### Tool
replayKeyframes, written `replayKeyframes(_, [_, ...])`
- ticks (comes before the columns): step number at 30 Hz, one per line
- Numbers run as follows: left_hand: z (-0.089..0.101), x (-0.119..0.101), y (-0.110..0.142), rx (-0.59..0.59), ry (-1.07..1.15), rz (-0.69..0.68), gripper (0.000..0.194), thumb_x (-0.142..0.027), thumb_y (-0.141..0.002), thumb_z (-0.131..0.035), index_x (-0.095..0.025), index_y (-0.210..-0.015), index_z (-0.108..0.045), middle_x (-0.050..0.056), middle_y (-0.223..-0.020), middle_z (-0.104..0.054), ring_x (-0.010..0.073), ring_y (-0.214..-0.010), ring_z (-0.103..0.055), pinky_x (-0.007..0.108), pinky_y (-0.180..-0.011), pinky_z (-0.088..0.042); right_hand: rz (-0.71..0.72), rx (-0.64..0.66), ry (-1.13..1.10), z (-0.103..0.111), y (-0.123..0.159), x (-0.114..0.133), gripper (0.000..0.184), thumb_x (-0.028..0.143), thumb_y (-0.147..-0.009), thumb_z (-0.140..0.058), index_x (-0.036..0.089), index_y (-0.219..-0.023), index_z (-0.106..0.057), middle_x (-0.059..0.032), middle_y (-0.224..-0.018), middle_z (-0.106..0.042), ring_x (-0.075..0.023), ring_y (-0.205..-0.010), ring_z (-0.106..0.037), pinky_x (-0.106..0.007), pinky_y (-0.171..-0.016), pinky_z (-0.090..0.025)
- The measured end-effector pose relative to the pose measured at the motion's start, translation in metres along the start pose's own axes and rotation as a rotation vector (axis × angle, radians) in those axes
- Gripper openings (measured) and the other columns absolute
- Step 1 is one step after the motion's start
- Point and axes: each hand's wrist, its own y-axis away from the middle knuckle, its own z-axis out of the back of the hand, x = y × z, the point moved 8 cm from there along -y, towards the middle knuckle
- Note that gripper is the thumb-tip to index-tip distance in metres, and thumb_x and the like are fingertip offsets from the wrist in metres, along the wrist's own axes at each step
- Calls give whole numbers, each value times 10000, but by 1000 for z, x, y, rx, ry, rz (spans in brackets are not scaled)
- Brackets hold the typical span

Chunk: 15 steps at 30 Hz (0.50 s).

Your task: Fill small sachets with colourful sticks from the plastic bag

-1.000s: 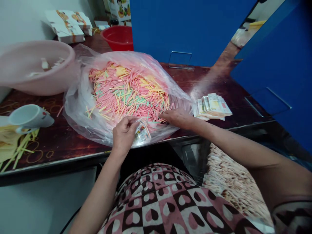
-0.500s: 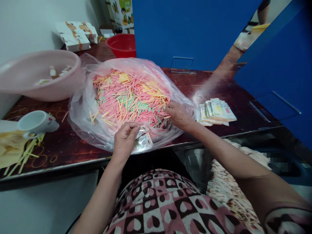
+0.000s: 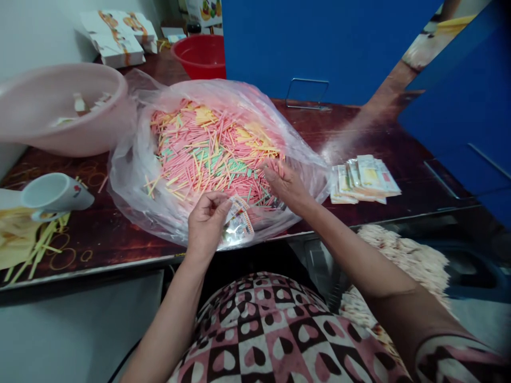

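Note:
My left hand [image 3: 205,226] is closed, pinching a small clear printed packet [image 3: 241,223] between thumb and fingers at the near edge of a big plastic bag. The bag [image 3: 133,175] lies wide open on the table, full of thin coloured sticks [image 3: 211,159], mostly pink with some yellow and green. At the right side of this heap my right hand [image 3: 288,187] touches the sticks, fingers stretched out and a little apart. Its fingertips are partly among the sticks. Right of the bag lies a fanned stack of printed packets [image 3: 369,178].
A pink basin [image 3: 80,135] and a white mug [image 3: 56,194] stand left, near yellow strips [image 3: 40,255] and rubber bands. Behind are a red basin [image 3: 199,58] and white boxes [image 3: 120,42]. Blue panels [image 3: 319,42] with wire handles rise at the back and right.
My right hand has shifted slightly left and up over the sticks, its fingers spreading. The left hand still holds the packet, which shows more of its face. The view has tilted a little.

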Motion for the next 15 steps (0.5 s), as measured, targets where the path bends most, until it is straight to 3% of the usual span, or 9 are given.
replayKeyframes(4, [-8,-16,6,91,-222,-83,168,-348,-867,-674,-211,-939,-738,19,-906,-743,166,-858,-669,264,-821,-507,-201,-35,-486,-18,2,-5,523,729,-836,-685,247,-828,-482,117,-546,-263,-82,-454,-206,-238,-427,-217])
replayKeyframes(7, [-25,-25,9,247,-361,-122,235,-398,-928,-602,-219,-961,-751,26,-922,-768,179,-852,-678,268,-801,-505,-216,-64,-745,-29,3,6,505,716,-861,-670,252,-847,-472,112,-575,-274,-82,-460,-245,-225,-447,-294])
replayKeyframes(10, [-42,-24,11,384,-462,-133,230,-410,-911,-619,-227,-935,-757,11,-850,-770,172,-766,-666,253,-718,-479,-207,-82,-790,-39,7,19,479,713,-913,-603,255,-861,-475,86,-617,-368,-97,-511,-381,-236,-518,-397])
replayKeyframes(15, [-46,-17,9,352,-537,-115,276,-400,-915,-610,-201,-754,-713,-35,-619,-635,130,-610,-550,231,-612,-393,-127,-110,-764,-49,19,30,468,708,-883,-649,259,-896,-519,64,-642,-455,-118,-576,-464,-256,-567,-445])
